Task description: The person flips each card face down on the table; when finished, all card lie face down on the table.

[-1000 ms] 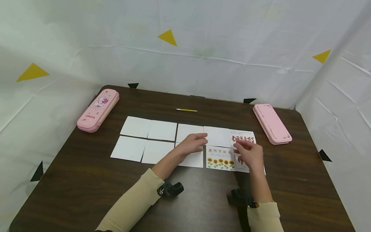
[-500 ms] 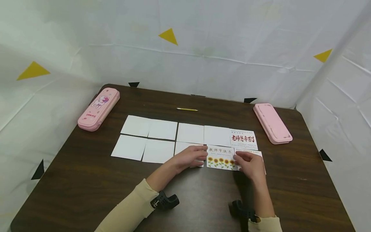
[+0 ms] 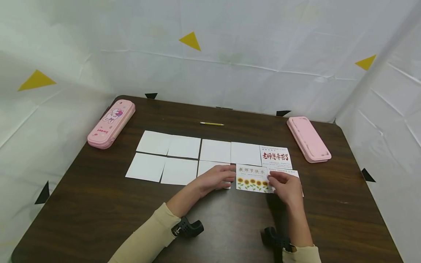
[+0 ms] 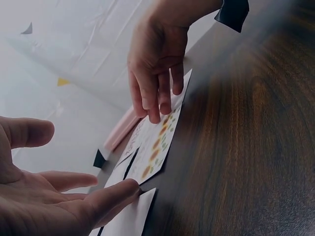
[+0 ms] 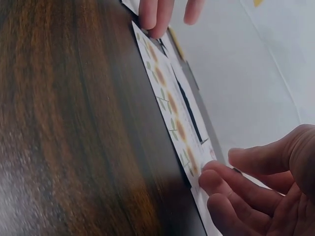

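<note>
The sunflower card (image 3: 251, 178) lies face up in the near row of cards, with Chinese lettering above its row of flowers. My right hand (image 3: 287, 186) touches its right end with the fingertips; in the right wrist view the thumb stands apart from the card. A second printed card (image 3: 297, 174) lies partly hidden beneath this hand. Left of the sunflower card, my left hand (image 3: 215, 178) is over a blank white card (image 3: 205, 166), fingers extended and the thumb apart. Its fingertips are close to the sunflower card's left edge; whether they touch it I cannot tell.
Several blank cards (image 3: 152, 142) continue both rows leftward. A red-lettered card (image 3: 275, 157) ends the far row. Beyond lies a yellow pencil (image 3: 212, 124). Pink pencil cases stand left (image 3: 112, 124) and right (image 3: 308, 139) on the dark wooden table (image 3: 230, 226).
My right hand has come down from over the red-lettered card onto the sunflower card, which has slid slightly right. My left hand has moved nearer to me and lower.
</note>
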Motion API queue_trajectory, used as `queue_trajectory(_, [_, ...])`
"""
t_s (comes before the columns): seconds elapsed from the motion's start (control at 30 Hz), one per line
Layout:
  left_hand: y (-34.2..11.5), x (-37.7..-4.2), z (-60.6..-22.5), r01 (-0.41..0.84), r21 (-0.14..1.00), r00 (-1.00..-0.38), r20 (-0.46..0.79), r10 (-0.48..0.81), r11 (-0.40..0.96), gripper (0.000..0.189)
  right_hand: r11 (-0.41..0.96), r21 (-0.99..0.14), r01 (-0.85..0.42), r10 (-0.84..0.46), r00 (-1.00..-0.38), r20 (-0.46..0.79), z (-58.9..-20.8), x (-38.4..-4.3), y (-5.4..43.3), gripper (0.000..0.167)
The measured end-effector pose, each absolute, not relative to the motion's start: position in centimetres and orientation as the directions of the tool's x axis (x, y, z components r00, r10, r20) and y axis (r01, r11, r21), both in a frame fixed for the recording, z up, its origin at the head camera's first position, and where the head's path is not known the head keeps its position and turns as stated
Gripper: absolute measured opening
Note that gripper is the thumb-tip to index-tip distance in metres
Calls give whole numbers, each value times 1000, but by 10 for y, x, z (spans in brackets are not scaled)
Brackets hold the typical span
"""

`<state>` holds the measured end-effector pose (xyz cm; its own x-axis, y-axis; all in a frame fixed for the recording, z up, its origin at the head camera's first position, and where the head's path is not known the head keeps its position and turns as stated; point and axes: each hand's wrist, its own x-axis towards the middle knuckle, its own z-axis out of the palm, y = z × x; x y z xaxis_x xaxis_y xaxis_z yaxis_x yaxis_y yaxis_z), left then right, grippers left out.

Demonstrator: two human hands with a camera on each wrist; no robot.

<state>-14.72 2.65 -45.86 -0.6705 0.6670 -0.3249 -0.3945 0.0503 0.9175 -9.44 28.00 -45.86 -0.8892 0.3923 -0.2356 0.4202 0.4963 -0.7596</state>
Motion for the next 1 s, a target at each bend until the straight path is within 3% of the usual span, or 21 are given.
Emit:
queue_trajectory(0.17, [29, -147, -460, -401, 915, -671, -328, 665, 47, 57, 512, -742, 433, 393, -886, -246, -458, -93, 281, 34])
queue_trajectory(0.43, [30, -146, -459, -404, 914, -671, -331, 663, 47, 58, 635, -695, 337, 286, -939, -194, -454, -89, 279, 30])
queue_trajectory(0.63, [29, -146, -459, -408, 912, -676, -332, 658, 42, 58, 693, -643, 327, 234, -945, -228, -450, -88, 277, 30])
queue_trajectory(1.0, [29, -146, -458, -400, 916, -682, -326, 654, 40, 58, 507, -770, 387, 268, -920, -286, -455, -90, 280, 34])
